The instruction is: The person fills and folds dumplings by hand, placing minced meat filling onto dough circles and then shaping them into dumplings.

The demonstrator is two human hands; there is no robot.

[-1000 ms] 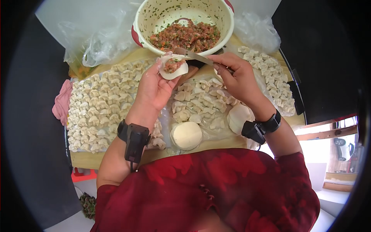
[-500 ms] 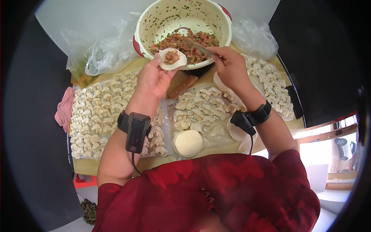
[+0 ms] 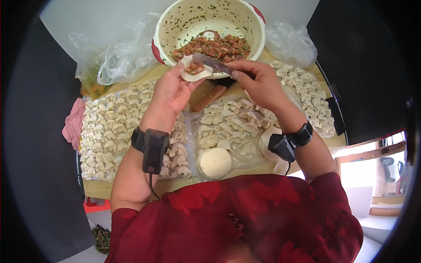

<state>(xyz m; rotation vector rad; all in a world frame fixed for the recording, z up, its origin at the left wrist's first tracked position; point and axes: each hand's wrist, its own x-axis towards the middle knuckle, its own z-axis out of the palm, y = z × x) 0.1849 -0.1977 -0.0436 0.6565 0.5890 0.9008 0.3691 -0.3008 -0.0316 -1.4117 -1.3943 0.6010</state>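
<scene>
In the head view, rows of folded dumplings (image 3: 116,127) fill the left half of the wooden board (image 3: 131,186), a second cluster (image 3: 228,125) lies on clear plastic in the middle, and a third batch (image 3: 307,94) runs along the right edge. A stack of round wrappers (image 3: 214,162) sits at the lower centre of the board, just beside the red sleeve, and a brown wooden handle (image 3: 209,98) lies between the two wrists. Crumpled plastic bags (image 3: 116,55) sit at the upper left and a pink cloth (image 3: 72,122) hangs off the left edge of the board. At the top centre stands a cream bowl (image 3: 175,22) with red handles, its inner wall flecked with green; it holds a mound of minced filling (image 3: 219,46). The left hand (image 3: 172,90) cups an open dumpling wrapper (image 3: 195,72) at the near rim of the bowl, with a dab of filling in its middle. The right hand (image 3: 258,81) is closed on a flat spatula (image 3: 212,63), whose tip rests on the filling in the wrapper. Both wrists carry black strapped devices.
</scene>
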